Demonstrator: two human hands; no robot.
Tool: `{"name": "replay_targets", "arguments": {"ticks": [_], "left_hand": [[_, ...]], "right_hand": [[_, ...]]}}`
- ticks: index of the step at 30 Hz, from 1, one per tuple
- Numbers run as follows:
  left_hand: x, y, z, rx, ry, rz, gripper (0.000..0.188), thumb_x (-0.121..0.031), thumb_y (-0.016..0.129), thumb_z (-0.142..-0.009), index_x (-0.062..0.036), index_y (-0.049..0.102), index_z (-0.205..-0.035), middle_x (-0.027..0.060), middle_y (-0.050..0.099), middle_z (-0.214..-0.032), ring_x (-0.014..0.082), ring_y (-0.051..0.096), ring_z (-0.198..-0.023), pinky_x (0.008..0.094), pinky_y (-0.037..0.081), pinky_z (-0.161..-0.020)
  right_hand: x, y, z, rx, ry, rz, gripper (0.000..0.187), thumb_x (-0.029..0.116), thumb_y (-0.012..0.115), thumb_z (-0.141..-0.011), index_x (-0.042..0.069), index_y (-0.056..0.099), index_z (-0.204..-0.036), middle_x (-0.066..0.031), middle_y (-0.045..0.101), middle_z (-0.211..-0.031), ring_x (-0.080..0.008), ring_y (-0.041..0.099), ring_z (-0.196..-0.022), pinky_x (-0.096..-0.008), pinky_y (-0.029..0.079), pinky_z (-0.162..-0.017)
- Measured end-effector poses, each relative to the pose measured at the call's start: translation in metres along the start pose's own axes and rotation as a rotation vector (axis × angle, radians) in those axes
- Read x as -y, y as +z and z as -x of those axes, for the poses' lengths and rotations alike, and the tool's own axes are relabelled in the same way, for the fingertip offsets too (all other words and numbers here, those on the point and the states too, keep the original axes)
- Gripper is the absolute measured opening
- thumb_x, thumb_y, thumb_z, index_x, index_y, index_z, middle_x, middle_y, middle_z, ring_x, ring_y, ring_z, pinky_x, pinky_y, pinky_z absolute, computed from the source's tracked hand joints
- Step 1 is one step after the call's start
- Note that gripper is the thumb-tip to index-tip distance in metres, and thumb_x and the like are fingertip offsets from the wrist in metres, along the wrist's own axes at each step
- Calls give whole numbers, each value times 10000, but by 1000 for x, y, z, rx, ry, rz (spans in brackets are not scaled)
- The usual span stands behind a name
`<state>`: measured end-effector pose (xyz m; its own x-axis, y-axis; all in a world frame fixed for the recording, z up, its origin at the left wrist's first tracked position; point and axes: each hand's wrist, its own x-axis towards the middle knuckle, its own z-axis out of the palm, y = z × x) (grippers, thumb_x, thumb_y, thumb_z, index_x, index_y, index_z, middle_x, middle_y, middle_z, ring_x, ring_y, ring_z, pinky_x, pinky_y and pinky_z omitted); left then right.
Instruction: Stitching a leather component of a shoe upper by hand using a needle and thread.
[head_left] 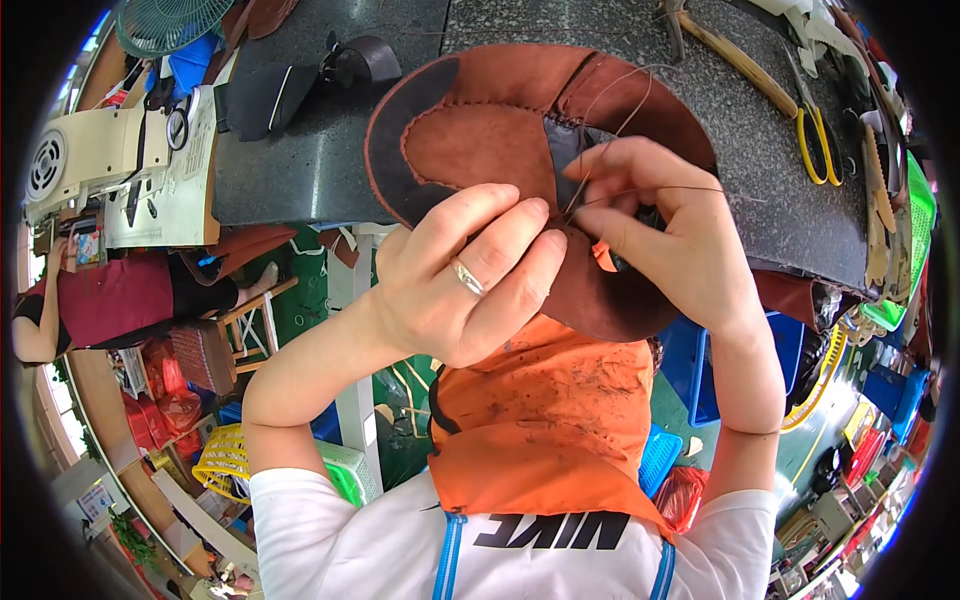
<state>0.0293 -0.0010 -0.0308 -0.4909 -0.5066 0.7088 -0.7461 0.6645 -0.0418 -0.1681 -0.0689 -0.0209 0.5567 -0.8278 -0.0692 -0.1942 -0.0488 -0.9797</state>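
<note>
A large rounded brown leather piece point(480, 145) with dark panels and stitched seams lies over the near edge of the worktop, partly overhanging it. My right hand point(665, 215) is at its middle, thumb and forefinger pinched on a thin brown thread point(627, 120) that loops up above the seam. Close beside it, my left hand point(465, 275), wearing a ring, is closed with bent fingers over the leather. The left thumb and whatever those fingers grip are hidden. Between the hands and the leather's lower part, a small orange thing point(604, 257) shows.
On the dark stone worktop point(300, 165) lie a wooden-handled hammer point(740, 65), yellow-handled cutters point(820, 145) and a black leather piece point(262, 100). A cream machine point(95, 155) stands left, near another seated person point(115, 300). A blue crate point(690, 365) sits below the worktop.
</note>
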Motion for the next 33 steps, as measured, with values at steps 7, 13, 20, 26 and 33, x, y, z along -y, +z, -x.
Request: {"name": "replay_targets", "arguments": {"ticks": [7, 13, 20, 26, 33], "left_hand": [[1, -6, -1, 10, 24, -18, 242, -69, 693, -672, -17, 685, -907, 122, 670, -954, 279, 623, -861, 320, 533, -720], [2, -6, 0, 15, 15, -17, 237, -55, 695, -680, -17, 684, -913, 123, 670, -963, 285, 616, -871, 322, 534, -724], [5, -1, -4, 20, 35, 16, 310, 9, 673, -616, -15, 683, -926, 126, 655, -982, 295, 613, -869, 345, 541, -696], [13, -3, 4, 4, -36, 12, 394, 16, 654, -517, -9, 678, -909, 102, 615, -941, 305, 611, -829, 359, 533, -671], [5, -2, 2, -13, -23, -28, 258, 3, 712, -615, -27, 675, -868, 89, 617, -936, 289, 618, -860, 337, 537, -677]], "right_hand": [[16, -8, -8, 55, -48, 249, 420, -65, 609, -775, 49, 602, -1179, 29, 469, -766, -23, 446, -632, -179, 391, -564], [6, -15, -18, 193, -111, 112, 263, -33, 649, -759, 25, 662, -1015, -17, 549, -763, -61, 525, -650, -214, 412, -564], [58, -57, -40, 288, -185, 463, 79, 54, 646, -784, -13, 628, -821, -52, 607, -672, -109, 552, -596, -258, 448, -545], [35, -12, -52, -371, -592, 678, 121, 94, 630, -775, 56, 603, -887, -124, 626, -802, -342, 618, -760, -406, 495, -654], [4, 4, -15, 128, -114, 78, 193, 120, 656, -828, -35, 649, -942, -107, 628, -728, -159, 594, -654, -284, 485, -637]]}}
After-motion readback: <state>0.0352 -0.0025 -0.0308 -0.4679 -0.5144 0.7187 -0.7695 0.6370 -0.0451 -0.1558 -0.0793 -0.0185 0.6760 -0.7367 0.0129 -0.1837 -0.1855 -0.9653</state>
